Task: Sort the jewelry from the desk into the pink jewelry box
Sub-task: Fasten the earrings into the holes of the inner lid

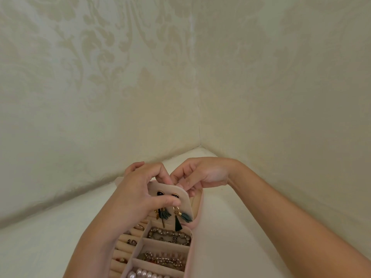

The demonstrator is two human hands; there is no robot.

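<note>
While looking steeply down, find the pink jewelry box (pixel 198 205) lying open on the white surface (pixel 230 227), close to a corner of pale damask wallpaper (pixel 100 77). Inside, see a beige earring panel (pixel 185 199) standing nearly upright across the far end of the box. Gripped from both sides: by the left hand (pixel 140 189), thumb pressed flat on the front face just beside two dark stud earrings (pixel 160 194), remaining fingers curled over the top edge and behind; by the right hand (pixel 202 175), fingertips pinching the upper right corner. Possibly something small pinched there as well; too blurred to say. Lower on the panel, note a pair of dark green tassel earrings (pixel 177 219) dangling from gold hooks, tips hanging down over the nearest compartment. Closer to the camera, in the right-hand column of compartments, one after another: a beaded bracelet (pixel 168 235), then a rhinestone bracelet (pixel 163 259), then a string of pearls (pixel 144 273) cut off by the bottom edge of the view. Along the left side of the box, partly covered by the left wrist, spot cushioned ring rolls (pixel 124 247) holding several rings (pixel 131 241) tucked into the slots.
</note>
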